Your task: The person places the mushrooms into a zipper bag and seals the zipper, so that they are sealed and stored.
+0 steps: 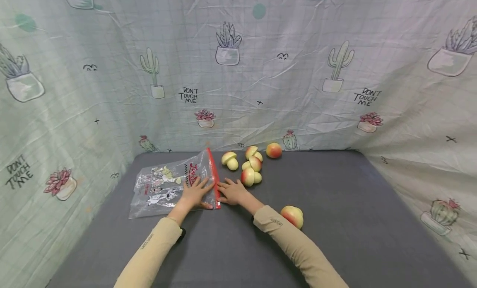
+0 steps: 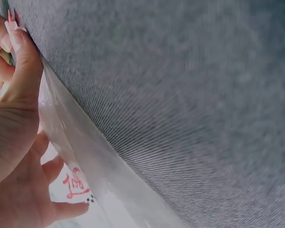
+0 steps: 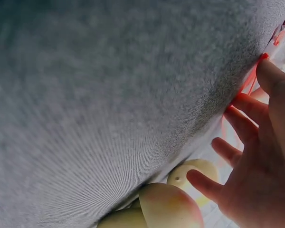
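My left hand (image 1: pixel 194 193) lies flat on the clear printed bag (image 1: pixel 169 186), fingers spread and straight, pressing its end down just beside the red zip strip (image 1: pixel 214 178). My right hand (image 1: pixel 232 191) rests on the other side of that strip, fingers splayed and fairly straight, their tips at the red edge. From the right wrist view the fingertips (image 3: pixel 244 103) look to be touching the strip, though the picture is too blurred to say whether any of them has hooked under it.

To do this well, I judge that the left palm should keep the bag's film pinned so that it does not slide on the grey worktop (image 1: pixel 335 188), while the right fingers work along the strip's length, not at one spot.

The bag lies at the left rear of the worktop, its far end close to the cactus-print cloth (image 1: pixel 112 93) that walls the space. Just beyond my right hand is a cluster of apple pieces (image 1: pixel 250 168), the nearest almost touching my fingers; a whole apple (image 1: pixel 273 150) sits further back, and another piece (image 1: pixel 292 216) lies against my right sleeve. Open room is toward me and to the right.
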A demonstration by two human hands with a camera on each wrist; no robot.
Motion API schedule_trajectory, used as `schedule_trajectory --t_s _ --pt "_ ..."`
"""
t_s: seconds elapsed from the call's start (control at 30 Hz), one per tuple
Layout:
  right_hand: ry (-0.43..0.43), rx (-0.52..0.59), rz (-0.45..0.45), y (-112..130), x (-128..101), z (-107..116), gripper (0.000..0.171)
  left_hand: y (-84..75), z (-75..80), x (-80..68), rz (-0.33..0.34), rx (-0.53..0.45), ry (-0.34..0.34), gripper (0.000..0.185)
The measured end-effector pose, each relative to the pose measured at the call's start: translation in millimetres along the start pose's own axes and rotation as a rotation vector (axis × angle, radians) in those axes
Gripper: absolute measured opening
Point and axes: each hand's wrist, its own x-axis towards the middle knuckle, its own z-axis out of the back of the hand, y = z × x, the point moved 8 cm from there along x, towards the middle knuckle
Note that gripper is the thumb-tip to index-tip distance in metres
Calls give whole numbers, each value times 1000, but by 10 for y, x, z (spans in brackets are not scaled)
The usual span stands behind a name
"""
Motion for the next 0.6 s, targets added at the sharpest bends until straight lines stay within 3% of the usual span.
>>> schedule_trajectory --t_s 0.2,0.3,0.37,0.43,0.6 --pt "-12 42 22 -13 133 -119 59 59 -29 -2 -13 -115 156 88" --pt "-28 30 39 32 98 -61 56 94 -65 4 9 -171 244 83" --pt "-33 -10 35 81 26 25 50 106 -86 16 21 -183 269 75" --pt "-64 -61 41 109 -14 86 45 102 -90 27 25 -181 252 67" --pt "-85 -111 38 107 -34 137 41 64 -61 22 23 -148 131 62"
